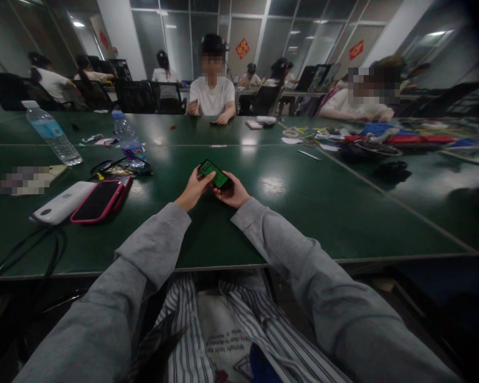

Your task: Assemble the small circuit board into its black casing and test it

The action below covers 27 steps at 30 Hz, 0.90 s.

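Observation:
Both hands hold a small black rectangular device (219, 177) with a lit-looking green face, tilted above the green table. Whether that face is a screen or a circuit board I cannot tell. My left hand (191, 190) grips its left side, the thumb lying across the green face. At its right and lower edge, my right hand (236, 192) is closed around it, with the fingers partly hidden beneath. Grey sleeves cover both my forearms.
Left on the green table (303, 213) lie a pink-edged phone (98, 201), a white device (64, 202), cables and two water bottles (51, 133) (127, 135). A pen (309, 155) and a heap of cables (359, 135) lie right. People (212, 93) sit opposite.

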{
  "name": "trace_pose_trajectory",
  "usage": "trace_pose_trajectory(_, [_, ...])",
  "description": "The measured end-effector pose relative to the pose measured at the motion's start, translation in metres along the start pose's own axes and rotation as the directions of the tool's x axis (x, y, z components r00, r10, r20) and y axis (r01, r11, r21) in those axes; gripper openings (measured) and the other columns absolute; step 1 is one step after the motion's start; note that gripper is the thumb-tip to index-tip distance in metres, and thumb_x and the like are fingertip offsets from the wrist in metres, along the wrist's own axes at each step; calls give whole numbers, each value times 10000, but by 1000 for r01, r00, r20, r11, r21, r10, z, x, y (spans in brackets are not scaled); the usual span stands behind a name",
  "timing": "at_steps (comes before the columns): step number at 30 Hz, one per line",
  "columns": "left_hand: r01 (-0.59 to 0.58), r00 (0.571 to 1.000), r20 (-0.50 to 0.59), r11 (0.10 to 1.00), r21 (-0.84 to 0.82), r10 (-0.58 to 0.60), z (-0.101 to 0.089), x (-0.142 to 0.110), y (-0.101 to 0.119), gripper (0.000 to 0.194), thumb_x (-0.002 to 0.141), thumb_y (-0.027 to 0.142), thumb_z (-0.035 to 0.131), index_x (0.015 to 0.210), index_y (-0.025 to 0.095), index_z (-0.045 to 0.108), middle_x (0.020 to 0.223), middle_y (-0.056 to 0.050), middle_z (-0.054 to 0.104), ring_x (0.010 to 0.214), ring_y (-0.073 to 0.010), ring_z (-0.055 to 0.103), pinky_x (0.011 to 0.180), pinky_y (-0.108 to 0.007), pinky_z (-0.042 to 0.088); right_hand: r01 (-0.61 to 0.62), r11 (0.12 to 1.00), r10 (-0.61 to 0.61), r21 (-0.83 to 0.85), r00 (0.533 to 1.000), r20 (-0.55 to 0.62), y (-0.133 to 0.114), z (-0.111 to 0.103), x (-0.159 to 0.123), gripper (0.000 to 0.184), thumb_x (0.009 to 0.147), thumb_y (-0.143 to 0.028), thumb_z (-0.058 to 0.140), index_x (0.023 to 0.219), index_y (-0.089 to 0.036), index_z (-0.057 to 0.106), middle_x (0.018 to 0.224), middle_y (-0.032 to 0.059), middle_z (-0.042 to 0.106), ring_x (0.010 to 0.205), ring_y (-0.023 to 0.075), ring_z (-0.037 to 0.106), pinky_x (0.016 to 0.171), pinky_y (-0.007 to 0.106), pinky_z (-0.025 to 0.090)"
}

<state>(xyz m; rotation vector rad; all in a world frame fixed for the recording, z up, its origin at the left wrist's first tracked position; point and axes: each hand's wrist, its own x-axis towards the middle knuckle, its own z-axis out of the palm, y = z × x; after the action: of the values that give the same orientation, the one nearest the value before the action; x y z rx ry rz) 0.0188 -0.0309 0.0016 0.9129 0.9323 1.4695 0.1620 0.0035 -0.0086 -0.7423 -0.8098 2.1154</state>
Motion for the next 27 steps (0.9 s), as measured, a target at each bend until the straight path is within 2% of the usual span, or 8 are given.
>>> trace_pose_trajectory(2, [-23,1000,8,1000,-4,23,-4,3,-2,477,732,225,833,1132,218,575,1019,-25,652,773,-102,619,727,-243,523,-17,1000,17,-23,1000,10,1,2,-2,345,813,-537,656,909,-208,610,774,48,623,617,143,570,471,243,499])
trace_pose_trajectory(6, [14,1000,4,1000,-25,-13,-7,6,-3,503,694,222,861,1103,233,568,987,-7,653,765,-100,630,701,-232,525,3,999,-1,-49,1000,29,1,2,-3,364,797,-546,681,909,-209,606,778,46,621,607,138,574,469,240,511])
trace_pose_trajectory(11, [59,998,-31,997,-57,-61,-4,3,5,373,764,304,809,1052,241,580,897,19,632,650,-81,602,614,-224,506,-18,1000,19,-19,999,36,1,3,-4,322,817,-523,662,895,-214,623,762,47,627,596,140,573,448,237,510])
trace_pose_trajectory(17, [112,990,-74,988,-104,-120,-3,1,8,425,774,355,801,1131,286,581,881,25,636,638,-77,594,617,-222,495,-24,999,25,-27,998,59,1,4,-5,346,835,-537,649,913,-200,628,770,48,633,592,131,588,462,224,521])
trace_pose_trajectory(23, [109,991,-68,988,-108,-116,-5,2,6,411,775,359,789,1125,295,584,880,19,639,649,-88,596,609,-220,490,-29,999,30,-35,999,44,1,5,-5,353,836,-539,652,918,-196,625,779,55,645,601,137,603,466,230,527])
trace_pose_trajectory(27, [119,988,-86,989,-91,-127,-4,-1,9,365,790,337,765,1101,283,582,874,11,639,639,-97,587,601,-227,479,45,995,-41,-85,998,43,2,6,-6,380,796,-555,692,932,-208,619,780,47,645,619,154,614,503,265,549])
